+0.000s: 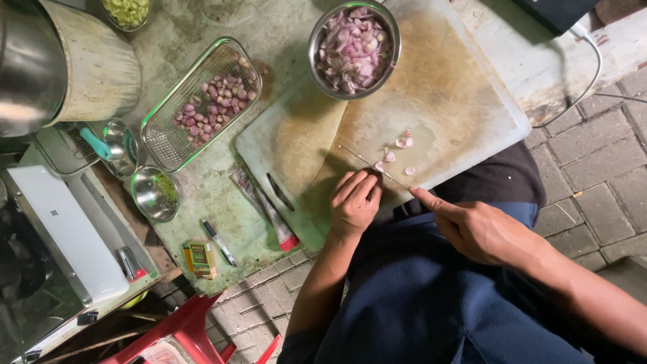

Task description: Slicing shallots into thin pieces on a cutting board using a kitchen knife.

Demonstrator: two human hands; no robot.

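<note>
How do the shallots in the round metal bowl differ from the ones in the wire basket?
The shallots in the round metal bowl are cut into pale pink and white pieces and heap it nearly full. Those in the wire basket look whole, rounder and darker purple, and cover only part of its rectangular mesh floor. Both containers sit beyond the hands, the bowl on the cutting board, the basket beside it.
</note>
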